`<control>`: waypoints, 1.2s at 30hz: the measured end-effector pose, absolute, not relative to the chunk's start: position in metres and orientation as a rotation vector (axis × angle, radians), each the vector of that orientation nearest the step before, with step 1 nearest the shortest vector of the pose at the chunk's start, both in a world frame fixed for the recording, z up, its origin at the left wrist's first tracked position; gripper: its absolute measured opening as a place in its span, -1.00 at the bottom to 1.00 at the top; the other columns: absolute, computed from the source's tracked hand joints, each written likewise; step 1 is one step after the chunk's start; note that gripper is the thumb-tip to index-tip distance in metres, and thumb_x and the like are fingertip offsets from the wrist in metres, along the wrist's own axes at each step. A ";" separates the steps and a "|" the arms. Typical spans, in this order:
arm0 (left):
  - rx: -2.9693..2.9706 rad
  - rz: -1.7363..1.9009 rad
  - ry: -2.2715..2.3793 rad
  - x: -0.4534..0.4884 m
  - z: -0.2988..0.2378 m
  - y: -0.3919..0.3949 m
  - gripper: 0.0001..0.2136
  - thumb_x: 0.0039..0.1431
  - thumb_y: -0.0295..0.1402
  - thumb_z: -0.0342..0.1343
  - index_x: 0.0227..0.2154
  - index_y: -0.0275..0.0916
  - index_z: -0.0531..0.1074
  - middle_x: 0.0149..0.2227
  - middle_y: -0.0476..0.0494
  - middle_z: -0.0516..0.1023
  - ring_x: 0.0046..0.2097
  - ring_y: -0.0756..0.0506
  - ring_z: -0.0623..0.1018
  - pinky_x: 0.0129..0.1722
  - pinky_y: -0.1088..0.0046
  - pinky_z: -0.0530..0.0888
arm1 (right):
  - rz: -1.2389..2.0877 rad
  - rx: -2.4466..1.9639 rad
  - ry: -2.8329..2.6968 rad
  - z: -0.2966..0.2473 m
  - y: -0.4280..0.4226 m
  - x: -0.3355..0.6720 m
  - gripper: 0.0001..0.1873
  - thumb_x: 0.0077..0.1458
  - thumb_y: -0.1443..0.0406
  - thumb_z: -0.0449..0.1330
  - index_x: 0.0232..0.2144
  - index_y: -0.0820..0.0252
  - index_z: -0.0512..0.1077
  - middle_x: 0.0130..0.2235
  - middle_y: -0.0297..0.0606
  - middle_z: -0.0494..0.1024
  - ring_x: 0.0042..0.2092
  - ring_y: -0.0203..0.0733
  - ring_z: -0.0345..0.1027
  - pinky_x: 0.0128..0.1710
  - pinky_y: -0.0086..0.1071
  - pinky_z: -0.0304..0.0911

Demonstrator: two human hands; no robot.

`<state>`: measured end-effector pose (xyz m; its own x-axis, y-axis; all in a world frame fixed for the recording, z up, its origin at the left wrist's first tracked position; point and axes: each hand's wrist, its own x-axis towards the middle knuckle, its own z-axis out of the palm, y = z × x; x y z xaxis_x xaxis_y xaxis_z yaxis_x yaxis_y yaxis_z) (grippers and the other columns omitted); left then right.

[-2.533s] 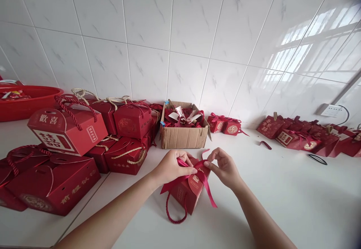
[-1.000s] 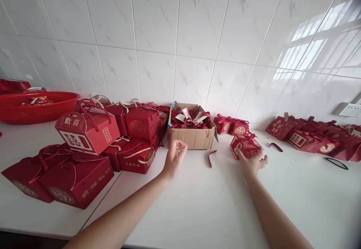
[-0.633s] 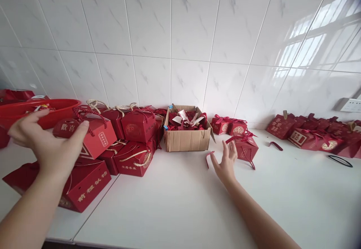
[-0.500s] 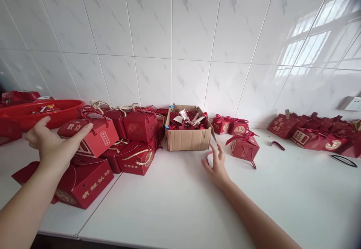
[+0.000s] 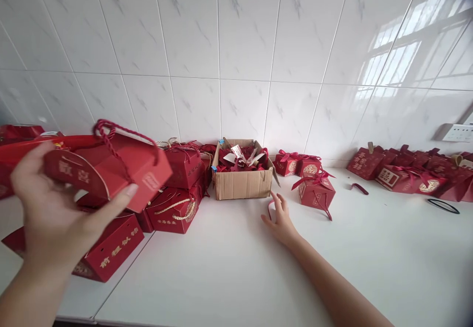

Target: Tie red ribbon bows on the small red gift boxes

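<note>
On the left, my left hand [image 5: 55, 208] grips a red gift box [image 5: 142, 171] with a twisted dark-red cord handle. The box is tilted and lifted above the stack, with my thumb at its near side and my fingers around its far left end. Under it lies a larger red gift box [image 5: 114, 255] with gold characters. My right hand [image 5: 281, 221] hovers over the white table with its fingers apart and holds nothing. It is near the front right corner of an open cardboard box [image 5: 242, 186] filled with red ribbons and pieces.
Stacked red gift boxes [image 5: 172, 211] with cord handles stand left of the cardboard box. A red basin [image 5: 15, 154] is at far left. Ribbon-tied red box [image 5: 316, 191] stands right of my right hand. More red boxes [image 5: 399, 179] and a black loop [image 5: 443, 206] are farther right.
My left hand has closed on the red gift box with the dark-red cord and raised it off the pile, tilting it. My right hand has barely moved. The view has shifted slightly.
</note>
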<state>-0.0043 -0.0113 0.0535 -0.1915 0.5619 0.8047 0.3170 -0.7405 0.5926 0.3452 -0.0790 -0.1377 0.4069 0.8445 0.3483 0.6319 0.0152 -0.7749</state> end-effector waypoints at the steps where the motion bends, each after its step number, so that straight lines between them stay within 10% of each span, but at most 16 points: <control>1: 1.984 1.986 0.856 0.006 0.051 -0.021 0.06 -0.55 -0.26 0.44 0.16 0.14 0.09 0.21 0.08 0.21 0.14 -0.22 0.33 0.09 0.14 0.35 | 0.282 -1.688 -1.297 -0.138 -0.079 0.346 -0.21 -0.01 0.20 0.14 0.24 -0.04 -0.08 0.26 -0.08 -0.14 0.31 0.13 -0.27 0.19 0.09 -0.06; 12: 1.835 0.815 0.460 0.129 -0.066 -0.006 -0.09 -0.22 -0.21 0.36 0.14 -0.12 -0.09 0.15 -0.35 0.20 0.17 -0.29 0.29 0.18 0.06 0.17 | 0.251 -1.634 -1.181 -0.137 -0.083 0.350 -0.32 0.05 0.13 0.10 0.20 0.04 0.00 0.26 -0.03 -0.18 0.31 0.09 -0.24 0.17 0.06 -0.01; 17: 1.553 0.722 0.188 0.138 -0.087 0.004 -0.13 -0.41 -0.12 0.43 -0.04 -0.05 0.00 0.08 -0.28 0.26 0.13 -0.30 0.34 0.07 0.11 0.28 | -0.093 -1.489 -1.006 -0.093 -0.076 0.358 -0.54 0.08 0.11 0.09 0.01 0.13 0.25 0.17 0.00 0.09 0.24 0.04 -0.05 0.14 0.01 0.04; 26: 1.442 0.483 -0.038 0.130 -0.092 0.013 -0.19 -0.32 0.01 0.36 0.01 -0.09 0.12 0.03 -0.22 0.30 0.03 -0.29 0.37 -0.03 0.18 0.30 | 0.237 -1.497 -0.922 -0.001 -0.021 0.396 -0.60 0.02 0.10 0.04 -0.22 0.23 0.47 -0.18 -0.12 0.54 -0.13 -0.04 0.41 -0.16 -0.23 0.28; 31: 1.432 0.476 0.108 0.126 -0.086 0.016 -0.50 0.17 0.05 -0.07 0.02 -0.20 0.28 0.03 -0.25 0.38 0.07 -0.26 0.36 0.06 0.19 0.25 | 0.174 -1.570 -1.106 -0.011 -0.001 0.393 -0.64 0.00 0.05 0.10 -0.48 0.18 0.52 -0.15 -0.14 0.53 0.00 0.01 0.31 -0.03 -0.20 0.18; 36: 1.562 0.512 0.393 0.128 -0.091 0.012 -0.54 0.22 0.04 -0.17 -0.04 -0.17 0.35 -0.02 -0.22 0.39 0.07 -0.25 0.34 0.07 0.18 0.25 | 0.106 -1.700 -1.245 -0.022 0.003 0.387 -0.62 -0.04 0.05 0.18 -0.72 0.15 0.44 -0.04 -0.09 0.45 0.20 0.12 0.05 0.13 -0.09 -0.02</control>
<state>0.1279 0.0122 -0.0906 0.8369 0.5411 0.0828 -0.0606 -0.0587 0.9964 0.3867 0.0029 -0.0224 0.4690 0.7626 0.4455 0.6766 0.0140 -0.7362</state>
